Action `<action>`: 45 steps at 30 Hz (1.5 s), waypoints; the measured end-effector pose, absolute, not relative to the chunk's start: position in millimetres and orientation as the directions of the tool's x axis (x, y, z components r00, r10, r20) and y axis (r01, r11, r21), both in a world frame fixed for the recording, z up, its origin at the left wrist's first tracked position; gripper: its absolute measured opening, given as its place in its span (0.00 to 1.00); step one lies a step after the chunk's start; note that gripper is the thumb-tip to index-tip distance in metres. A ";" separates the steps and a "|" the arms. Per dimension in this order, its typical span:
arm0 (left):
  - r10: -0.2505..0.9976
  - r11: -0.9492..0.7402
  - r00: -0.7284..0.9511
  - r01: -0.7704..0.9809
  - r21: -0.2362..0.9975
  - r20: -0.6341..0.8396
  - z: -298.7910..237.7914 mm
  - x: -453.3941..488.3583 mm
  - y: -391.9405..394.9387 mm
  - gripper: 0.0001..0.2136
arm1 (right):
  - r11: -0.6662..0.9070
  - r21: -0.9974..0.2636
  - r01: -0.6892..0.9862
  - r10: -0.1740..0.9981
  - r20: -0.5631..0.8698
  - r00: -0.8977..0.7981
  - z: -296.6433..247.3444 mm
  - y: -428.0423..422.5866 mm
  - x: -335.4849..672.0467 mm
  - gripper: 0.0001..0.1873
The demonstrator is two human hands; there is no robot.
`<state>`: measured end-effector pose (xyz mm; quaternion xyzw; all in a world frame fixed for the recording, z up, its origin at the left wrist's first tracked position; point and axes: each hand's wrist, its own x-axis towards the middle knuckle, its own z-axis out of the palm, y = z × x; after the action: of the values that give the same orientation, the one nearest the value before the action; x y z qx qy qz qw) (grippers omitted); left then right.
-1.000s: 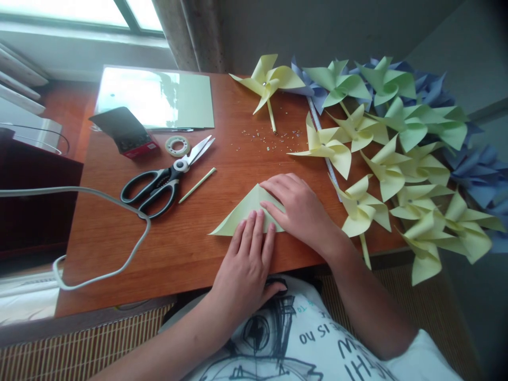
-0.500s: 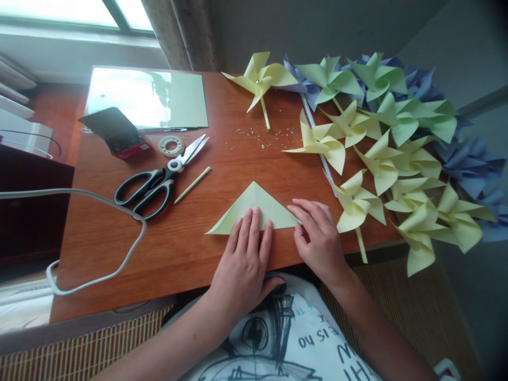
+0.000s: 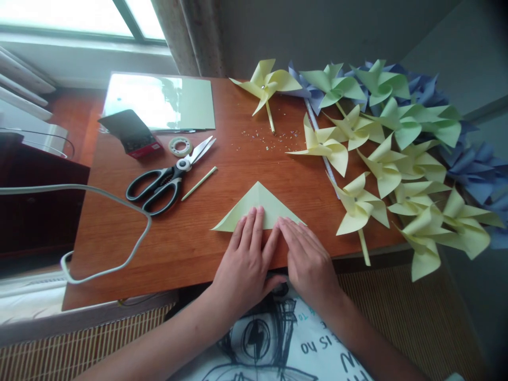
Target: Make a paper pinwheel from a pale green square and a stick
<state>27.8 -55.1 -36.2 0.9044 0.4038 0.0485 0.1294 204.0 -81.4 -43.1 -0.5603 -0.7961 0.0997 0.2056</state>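
Observation:
A pale yellow-green sheet of paper (image 3: 260, 198), folded into a triangle, lies on the wooden table with its peak pointing away from me. My left hand (image 3: 246, 254) rests flat on the middle of it, fingers stretched out. Beside it, my right hand (image 3: 307, 254) lies with its fingertips on the paper's right half, near the folded lower edge. Its fingers are extended and close together; its thumb is hidden. Left of the paper lie a thin rolled paper stick (image 3: 199, 183) and black-handled scissors (image 3: 170, 174) with their blades slightly apart.
Several yellow pinwheels (image 3: 359, 203), green pinwheels (image 3: 381, 82) and blue pinwheels (image 3: 472, 164) crowd the right side. At the back left are a tape roll (image 3: 180, 146), a small open box (image 3: 138, 137) and a pack of paper (image 3: 196, 106). A white cable (image 3: 135, 246) crosses the left edge.
My right hand has moved left from the triangle's right corner onto its right half, close to the left hand. The left hand stays on the paper. The view has shifted slightly.

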 end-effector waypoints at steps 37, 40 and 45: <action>0.785 -0.615 0.613 0.753 0.234 0.090 -29.6 10.6 -62.6 0.38 | 0.261 -0.427 0.866 0.965 0.103 -0.240 -23.3 -36.9 198.1 0.13; 0.788 -0.608 0.612 0.759 0.234 0.064 -34.8 14.4 -60.9 0.39 | 0.263 -0.451 0.853 0.965 0.109 -0.240 -26.1 -34.9 199.6 0.12; 0.784 -0.615 0.619 0.760 0.211 0.054 -40.0 13.7 -61.8 0.40 | 0.288 -0.508 0.812 0.957 0.130 -0.258 -27.1 -29.5 206.0 0.13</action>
<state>13.7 -61.8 -40.0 0.8958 0.4308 0.0704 0.0837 206.0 -29.5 -27.1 -0.5713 -0.7741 0.1724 0.2113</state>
